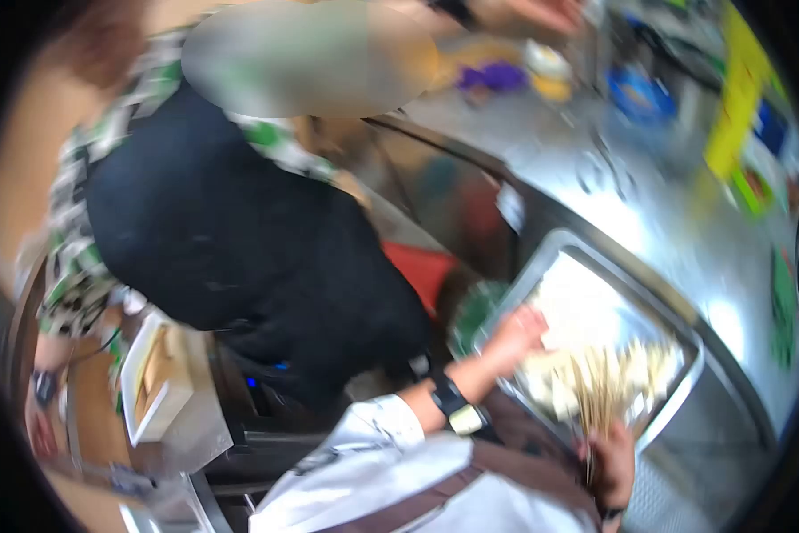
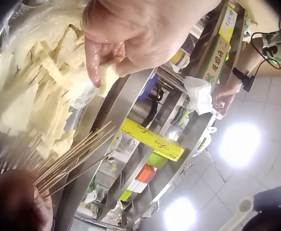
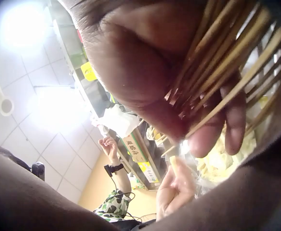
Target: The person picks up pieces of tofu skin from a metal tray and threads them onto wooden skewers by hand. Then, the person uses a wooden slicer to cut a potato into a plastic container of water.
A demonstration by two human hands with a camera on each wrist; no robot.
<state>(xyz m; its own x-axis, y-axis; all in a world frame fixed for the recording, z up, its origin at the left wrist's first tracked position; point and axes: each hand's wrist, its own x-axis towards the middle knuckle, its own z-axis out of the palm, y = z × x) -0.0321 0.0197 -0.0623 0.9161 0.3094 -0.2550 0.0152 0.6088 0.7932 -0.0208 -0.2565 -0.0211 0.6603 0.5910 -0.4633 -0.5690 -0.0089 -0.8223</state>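
Observation:
In the head view my left hand (image 1: 516,339) is over the near side of a metal tray (image 1: 694,369). Between its thumb and fingers it pinches a small pale yellow slice of food (image 2: 109,77), best seen in the left wrist view. My right hand (image 1: 614,457), at the tray's near edge, grips a bundle of thin wooden skewers (image 1: 592,404). The skewers fan out across the palm in the right wrist view, where the right hand (image 3: 135,67) fills the top. Pale flat food pieces (image 2: 27,103) are heaped in the tray, around the skewers' far ends.
Another person in a black apron (image 1: 239,231) stands close by on the left. A steel counter (image 1: 541,151) runs beyond the tray, bearing a purple item (image 1: 492,78) and a blue item (image 1: 639,96). A white box (image 1: 164,382) stands at lower left. Yellow boxes (image 2: 152,141) sit on shelving.

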